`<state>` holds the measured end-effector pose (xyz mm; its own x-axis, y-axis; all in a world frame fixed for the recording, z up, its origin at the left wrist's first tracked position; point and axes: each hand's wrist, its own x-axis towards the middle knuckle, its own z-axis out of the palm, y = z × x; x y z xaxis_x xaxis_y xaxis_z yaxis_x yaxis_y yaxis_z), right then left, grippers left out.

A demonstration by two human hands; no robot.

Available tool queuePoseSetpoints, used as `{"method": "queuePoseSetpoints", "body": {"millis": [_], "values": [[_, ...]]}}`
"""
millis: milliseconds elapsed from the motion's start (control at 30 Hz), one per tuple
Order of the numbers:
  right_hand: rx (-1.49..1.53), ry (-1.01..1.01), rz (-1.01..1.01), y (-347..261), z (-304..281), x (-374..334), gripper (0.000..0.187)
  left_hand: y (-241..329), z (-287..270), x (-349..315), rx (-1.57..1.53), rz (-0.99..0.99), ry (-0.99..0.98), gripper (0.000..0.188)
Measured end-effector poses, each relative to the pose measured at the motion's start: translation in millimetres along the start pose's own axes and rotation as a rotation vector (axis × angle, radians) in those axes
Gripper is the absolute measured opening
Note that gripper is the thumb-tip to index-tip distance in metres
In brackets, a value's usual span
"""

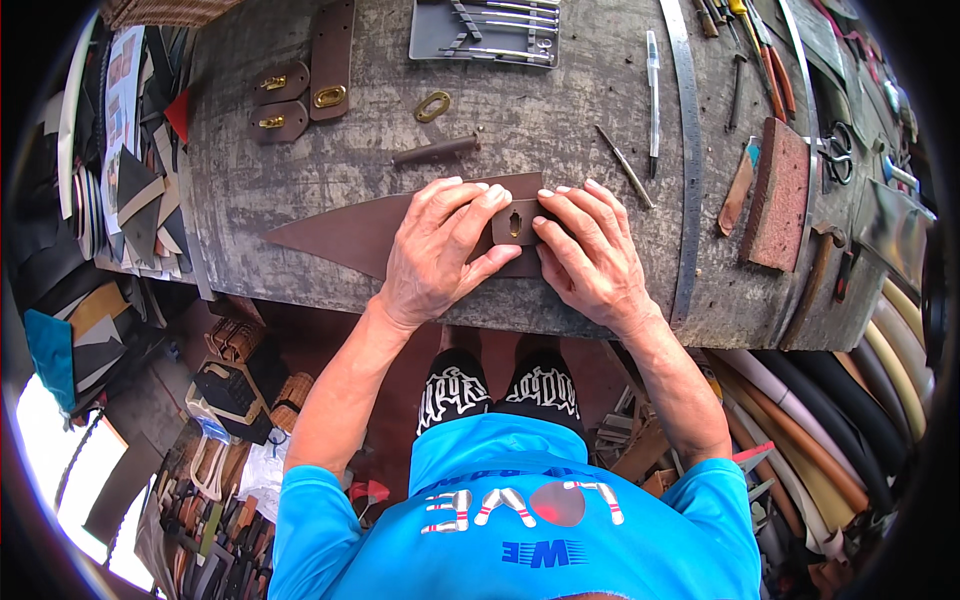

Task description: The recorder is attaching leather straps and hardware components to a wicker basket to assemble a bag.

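Left hand point(440, 235) and right hand point(597, 250) holding a small slotted tab point(528, 232) between them, over a pointed leather panel point(335, 234).

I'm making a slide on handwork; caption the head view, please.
Left hand and right hand at a small slotted brown patch over a pointed brown sheet, on a worn workbench.

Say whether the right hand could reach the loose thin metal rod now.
Probably yes: the thin metal rod lies beyond the right hand, nothing seen between them, though that hand touches the small brown piece.
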<state>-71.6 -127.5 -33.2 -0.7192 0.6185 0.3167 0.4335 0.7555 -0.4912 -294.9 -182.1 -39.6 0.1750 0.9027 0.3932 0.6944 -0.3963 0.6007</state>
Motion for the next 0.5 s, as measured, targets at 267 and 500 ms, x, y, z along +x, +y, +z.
{"method": "queuePoseSetpoints", "body": {"millis": [267,500], "values": [[-0.002,-0.035,-0.005,1.9,1.1,-1.5,0.048,1.1,-2.2,2.0,0.017,-0.017,-0.029,0.055],[-0.013,-0.033,-0.015,0.8,0.3,-1.3,0.050,3.8,-4.1,4.2,0.069,0.020,-0.065,0.039]]}}
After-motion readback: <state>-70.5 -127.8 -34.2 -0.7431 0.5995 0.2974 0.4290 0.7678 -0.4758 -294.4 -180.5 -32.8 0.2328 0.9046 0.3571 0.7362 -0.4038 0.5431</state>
